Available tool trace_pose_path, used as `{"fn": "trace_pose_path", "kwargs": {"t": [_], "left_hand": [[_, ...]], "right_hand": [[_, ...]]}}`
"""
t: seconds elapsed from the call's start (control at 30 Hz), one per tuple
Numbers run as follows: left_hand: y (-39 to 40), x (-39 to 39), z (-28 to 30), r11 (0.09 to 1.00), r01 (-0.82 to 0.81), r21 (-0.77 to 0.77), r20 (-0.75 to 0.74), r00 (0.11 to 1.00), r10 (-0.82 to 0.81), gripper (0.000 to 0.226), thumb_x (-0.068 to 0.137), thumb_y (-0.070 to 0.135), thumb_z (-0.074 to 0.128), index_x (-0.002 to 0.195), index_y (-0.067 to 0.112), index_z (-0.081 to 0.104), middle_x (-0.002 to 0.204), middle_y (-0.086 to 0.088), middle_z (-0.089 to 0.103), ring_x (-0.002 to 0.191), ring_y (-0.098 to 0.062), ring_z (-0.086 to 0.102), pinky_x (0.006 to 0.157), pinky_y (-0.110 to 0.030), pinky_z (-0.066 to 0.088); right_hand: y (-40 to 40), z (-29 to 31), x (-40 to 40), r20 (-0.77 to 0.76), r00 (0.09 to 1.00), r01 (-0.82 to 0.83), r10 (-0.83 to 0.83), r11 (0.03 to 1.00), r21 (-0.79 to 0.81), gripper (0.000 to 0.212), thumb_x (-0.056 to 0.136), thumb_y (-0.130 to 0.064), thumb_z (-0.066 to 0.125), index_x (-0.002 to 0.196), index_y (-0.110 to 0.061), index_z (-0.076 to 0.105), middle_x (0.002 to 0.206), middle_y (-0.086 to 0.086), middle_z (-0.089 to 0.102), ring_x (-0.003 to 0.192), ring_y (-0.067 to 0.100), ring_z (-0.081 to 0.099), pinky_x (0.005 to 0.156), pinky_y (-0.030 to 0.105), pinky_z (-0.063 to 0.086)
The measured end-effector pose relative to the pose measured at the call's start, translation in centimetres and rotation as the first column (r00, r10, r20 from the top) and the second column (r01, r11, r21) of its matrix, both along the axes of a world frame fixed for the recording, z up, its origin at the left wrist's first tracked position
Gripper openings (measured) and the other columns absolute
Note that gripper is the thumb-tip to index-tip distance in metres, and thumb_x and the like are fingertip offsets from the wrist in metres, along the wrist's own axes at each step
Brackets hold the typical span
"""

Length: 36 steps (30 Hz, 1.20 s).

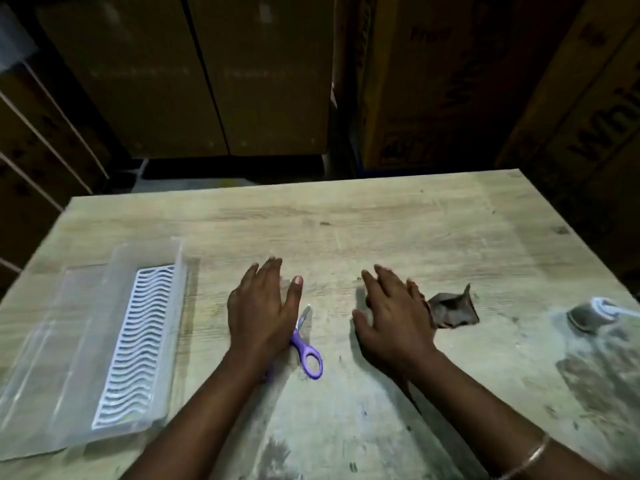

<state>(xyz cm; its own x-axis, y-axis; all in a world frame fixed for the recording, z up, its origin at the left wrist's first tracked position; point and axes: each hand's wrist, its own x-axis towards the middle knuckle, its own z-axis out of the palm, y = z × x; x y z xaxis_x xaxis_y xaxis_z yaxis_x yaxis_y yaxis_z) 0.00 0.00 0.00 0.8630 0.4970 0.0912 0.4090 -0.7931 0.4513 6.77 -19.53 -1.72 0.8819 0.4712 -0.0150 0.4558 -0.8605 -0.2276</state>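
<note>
My left hand [265, 310] is stretched out flat over the wooden table [381, 220], fingers straight. It partly covers a pair of purple-handled scissors [308, 355], whose blade tip shows beside my thumb. My right hand [391, 320] is also spread open, palm down, just left of a crumpled brown wrapper [453, 311]. Its little-finger side overlaps the wrapper's left edge. Neither hand grips anything.
A clear plastic tray [52, 368] with a white wavy-slotted insert [135, 344] lies at the left. A grey and white object [588, 315] sits at the right edge. Dark smudges mark the near right of the table. Cardboard boxes [450, 81] stand behind.
</note>
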Motion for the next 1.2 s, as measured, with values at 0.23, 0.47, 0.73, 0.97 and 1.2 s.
{"fn": "trace_pose_path", "kwargs": {"t": [0.23, 0.47, 0.73, 0.97, 1.2], "left_hand": [[0.6, 1.1, -3.0, 0.997, -0.037, -0.068, 0.218, 0.975, 0.051, 0.058, 0.092, 0.055, 0.034, 0.137, 0.025, 0.055, 0.144, 0.001, 0.054, 0.141, -0.022, 0.037, 0.108, -0.044, 0.034], [0.8, -0.1, -4.5, 0.998, -0.049, -0.042, 0.289, 0.955, 0.059, 0.047, 0.095, 0.051, 0.047, 0.127, 0.021, 0.063, 0.126, -0.004, 0.065, 0.125, -0.029, 0.048, 0.095, -0.043, 0.044], [0.8, -1.9, -3.3, 0.974, -0.146, -0.173, 0.251, 0.95, 0.187, 0.034, 0.085, 0.041, 0.05, 0.098, 0.016, 0.069, 0.102, -0.01, 0.07, 0.089, -0.03, 0.063, 0.075, -0.037, 0.052], [1.2, -2.9, -3.3, 0.947, -0.177, -0.269, 0.103, 0.972, 0.211, 0.029, 0.073, 0.032, 0.052, 0.087, 0.012, 0.068, 0.097, -0.012, 0.069, 0.088, -0.033, 0.064, 0.078, -0.038, 0.055], [1.8, -2.2, -3.3, 0.943, -0.083, -0.321, -0.015, 0.996, 0.083, 0.033, 0.058, 0.043, 0.059, 0.077, 0.017, 0.071, 0.082, -0.003, 0.072, 0.077, -0.023, 0.068, 0.074, -0.039, 0.058]], "right_hand": [[0.4, -2.9, 0.6, 0.154, 0.945, 0.286, -0.287, 0.958, 0.032, 0.038, 0.084, -0.044, 0.041, 0.115, -0.023, 0.047, 0.123, 0.01, 0.05, 0.116, 0.034, 0.045, 0.093, 0.053, 0.037], [-0.6, -4.7, 1.7, 0.309, 0.937, 0.136, -0.162, 0.985, 0.104, 0.025, 0.092, -0.028, 0.043, 0.11, -0.012, 0.049, 0.111, 0.019, 0.053, 0.099, 0.041, 0.051, 0.076, 0.043, 0.04], [-0.7, -4.5, 0.8, 0.347, 0.936, -0.2, 0.057, 0.898, 0.393, 0.026, 0.092, -0.031, 0.059, 0.114, -0.019, 0.053, 0.102, 0.007, 0.06, 0.09, 0.024, 0.058, 0.07, 0.038, 0.051], [-0.7, -4.6, 0.5, 0.354, 0.933, -0.157, 0.068, 0.961, 0.229, 0.026, 0.082, -0.039, 0.054, 0.103, -0.024, 0.056, 0.097, 0.002, 0.052, 0.088, 0.025, 0.054, 0.07, 0.033, 0.04], [0.7, -4.8, 1.5, 0.328, 0.941, -0.195, 0.078, 0.919, 0.344, 0.011, 0.09, -0.018, 0.054, 0.094, -0.018, 0.064, 0.09, 0.002, 0.063, 0.084, 0.025, 0.059, 0.068, 0.039, 0.051]]}}
